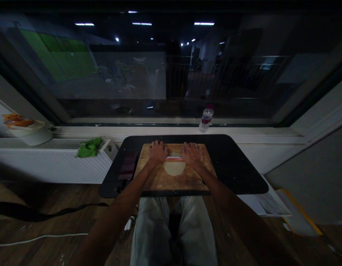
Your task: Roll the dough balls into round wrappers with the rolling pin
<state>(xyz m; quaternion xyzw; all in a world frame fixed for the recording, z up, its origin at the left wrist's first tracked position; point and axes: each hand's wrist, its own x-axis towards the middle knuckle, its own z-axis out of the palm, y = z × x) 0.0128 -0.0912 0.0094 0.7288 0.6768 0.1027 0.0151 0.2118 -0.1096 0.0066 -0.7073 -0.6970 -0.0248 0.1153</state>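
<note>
Rests left hand (pixel 159 150) palm down over left end of thin pale-and-red rod (pixel 173 158). Rests right hand (pixel 192 153) likewise over right end. Shows fingers directed forward, toward window (pixel 242 81). Cannot tell whether clasped around the rod or merely laid on top; both rod ends hidden under the hands.

Find pale round disc, dough-like (pixel 174 168), lying flat on wooden board (pixel 173 185), between the hands. Note rod lying crosswise over the disc, with the larger part on the near side and a smaller part beyond. Find board on black table (pixel 237 170), near its front edge. Extends both forearms over the near edge of the table, above light trousers (pixel 193 225).

Record surroundings. See dark reddish flat item (pixel 128 165) on the table, left of the board; too unclear to identify. See clear bottle with pink label and cap (pixel 206 119) upright on white sill (pixel 242 132), beyond the table. At left, see green cloth (pixel 89 147) draped on white radiator (pixel 76 164), and white tub (pixel 36 133) farther left.
</note>
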